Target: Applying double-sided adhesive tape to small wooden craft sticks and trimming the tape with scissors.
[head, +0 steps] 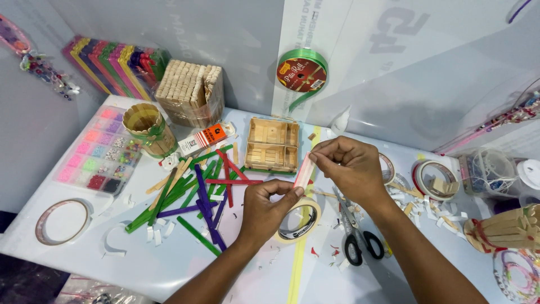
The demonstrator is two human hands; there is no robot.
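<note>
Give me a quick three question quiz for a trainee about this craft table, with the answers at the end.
1. True or false: both hands hold the same pale stick.
2. Which lies nearest the left hand: A) roll of tape, B) bead tray, C) green ribbon spool?
3. Where are the scissors relative to the right hand?

Key
1. True: the left grip pinches its lower end, the right grip its upper end.
2. A; the tape roll sits right under that hand.
3. Below the right forearm, on the table, untouched, handles toward the camera.
</note>
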